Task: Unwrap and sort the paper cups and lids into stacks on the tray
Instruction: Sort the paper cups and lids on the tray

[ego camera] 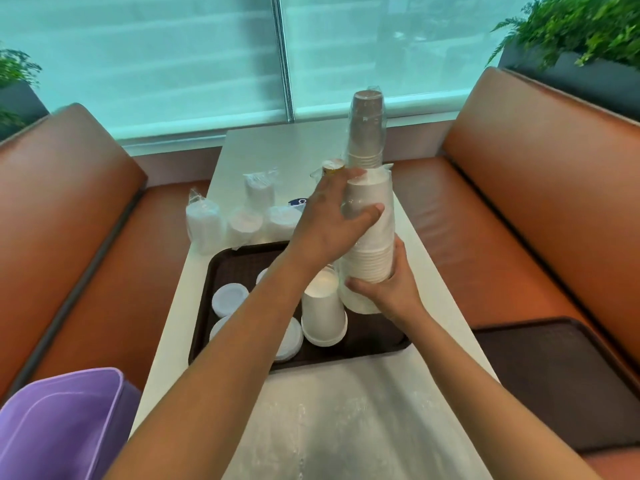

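A tall stack of white paper cups (375,233) in clear plastic wrap stands upside down above the brown tray (374,336). My left hand (332,220) grips its upper part, thumb across the front. My right hand (388,289) holds the stack's lower end by the rims. On the tray, an upturned stack of white cups (323,315) stands next to several white lids (230,299). Behind the held stack rises a wrapped stack of brown cups (367,128).
Wrapped packs of white lids (242,216) lie on the white table (332,417) beyond the tray. A purple bin (65,424) sits at the lower left, and a second brown tray (554,379) rests on the orange bench at the right.
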`<state>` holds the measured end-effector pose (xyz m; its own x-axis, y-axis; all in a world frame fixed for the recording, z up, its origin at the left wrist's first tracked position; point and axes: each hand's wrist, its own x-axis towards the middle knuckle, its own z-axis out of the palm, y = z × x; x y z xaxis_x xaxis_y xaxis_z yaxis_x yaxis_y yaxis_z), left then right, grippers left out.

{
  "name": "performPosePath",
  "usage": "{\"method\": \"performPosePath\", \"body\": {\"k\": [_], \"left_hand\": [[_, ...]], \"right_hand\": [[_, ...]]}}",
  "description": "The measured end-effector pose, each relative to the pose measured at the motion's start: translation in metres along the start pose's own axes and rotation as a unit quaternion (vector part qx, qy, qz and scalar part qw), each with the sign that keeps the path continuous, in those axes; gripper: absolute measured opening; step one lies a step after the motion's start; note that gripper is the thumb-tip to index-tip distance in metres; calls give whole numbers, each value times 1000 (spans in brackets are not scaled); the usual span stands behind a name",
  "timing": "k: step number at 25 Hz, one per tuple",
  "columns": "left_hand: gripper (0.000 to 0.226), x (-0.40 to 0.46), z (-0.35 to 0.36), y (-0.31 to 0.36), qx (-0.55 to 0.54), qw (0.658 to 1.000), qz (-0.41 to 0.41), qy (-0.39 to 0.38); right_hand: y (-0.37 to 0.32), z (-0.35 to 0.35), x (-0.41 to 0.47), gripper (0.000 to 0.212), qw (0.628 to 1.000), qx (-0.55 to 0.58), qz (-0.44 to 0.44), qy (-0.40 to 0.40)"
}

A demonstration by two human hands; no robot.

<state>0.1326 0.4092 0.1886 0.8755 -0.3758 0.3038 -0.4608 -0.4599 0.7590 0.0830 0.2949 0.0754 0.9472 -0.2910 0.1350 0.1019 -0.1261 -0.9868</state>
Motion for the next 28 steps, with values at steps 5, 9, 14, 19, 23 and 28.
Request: {"method": "performPosePath", "body": {"k": [5,9,14,19,23,28], "left_hand": [[73,-30,3,-3,-18,999,16,-37],[92,-55,16,-25,32,992,118,-31],[93,-96,46,-49,55,980,98,-166],[94,-106,58,-44,55,962,-32,-267],[41,-99,62,-41,-115,960,-156,-204],[42,-69,54,-24,-178,877,-382,-230]], "right_hand": [[2,5,-22,76,999,45,12,2],[1,-9,-26,77,996,84,30,-15],[1,-37,-37,53,971,155,141,-118],[2,-44,-55,65,958,60,254,-117],[-6,-55,-57,66,940,-45,296,-167],[5,-55,-45,55,937,-161,289,-111]]}}
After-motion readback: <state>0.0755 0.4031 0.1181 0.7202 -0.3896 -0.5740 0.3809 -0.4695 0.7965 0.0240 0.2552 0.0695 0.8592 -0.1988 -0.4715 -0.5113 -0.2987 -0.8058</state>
